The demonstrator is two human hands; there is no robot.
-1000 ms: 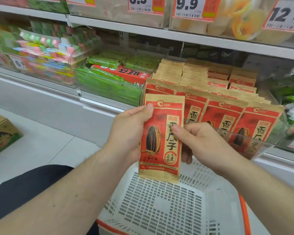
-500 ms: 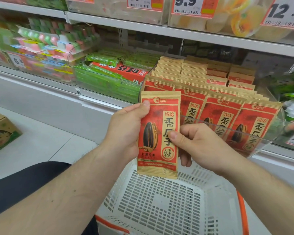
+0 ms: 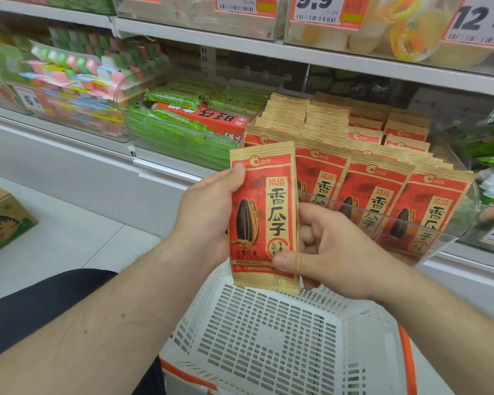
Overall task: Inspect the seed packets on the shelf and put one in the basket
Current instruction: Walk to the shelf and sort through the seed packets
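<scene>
**Sunflower seed packet held up for inspection over the basket**

A red and tan sunflower seed packet [image 3: 264, 218] is held upright in front of the shelf, directly above the white plastic basket [image 3: 268, 337]. It is gripped along its left edge by the left hand [image 3: 208, 220], the thumb laid across the upper front. Its lower right corner is pinched by the right hand [image 3: 325, 255], thumb on the printed face and fingers curled behind. More identical packets [image 3: 382, 195] stand in a clear bin [image 3: 439, 223] just behind.

The packet is judged to be light and crinkly, with loose contents that shift, and somewhat slick. It is best taken by the flat sealed edges, so that the seeds are not crushed.
</scene>
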